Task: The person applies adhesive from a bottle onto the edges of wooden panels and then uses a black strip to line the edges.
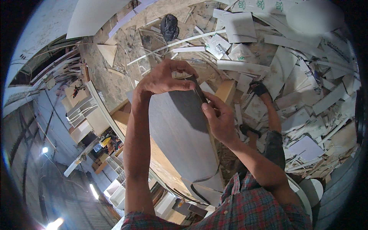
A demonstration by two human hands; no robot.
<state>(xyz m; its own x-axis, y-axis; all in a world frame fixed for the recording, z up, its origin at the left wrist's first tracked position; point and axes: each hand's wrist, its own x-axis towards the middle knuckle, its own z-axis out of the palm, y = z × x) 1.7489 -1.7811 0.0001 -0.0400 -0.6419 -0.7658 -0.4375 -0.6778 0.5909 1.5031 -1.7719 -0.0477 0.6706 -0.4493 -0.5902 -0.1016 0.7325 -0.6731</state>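
Note:
A grey wood-grain panel point(174, 126) lies in front of me, on pale wooden boards. A thin dark edging strip point(198, 91) runs along the panel's far right edge, close to its corner. My left hand point(165, 78) reaches over the far end, with its thumb and fingers curled around the strip at the corner. At the right side, my right hand point(220, 119) is closed, its thumb and fingertips pinching the strip against the edge. Near my shirt, a dark loose band curls over the panel's near end; whether it joins the strip I cannot tell.
White board offcuts point(241, 67) and narrow slats cover the floor ahead and to the right. A black plastic bag point(169, 27) lies among them. A wooden block point(225, 91) stands just beyond the panel. Shelving units point(115, 168) stand at the left. My feet are among the scraps.

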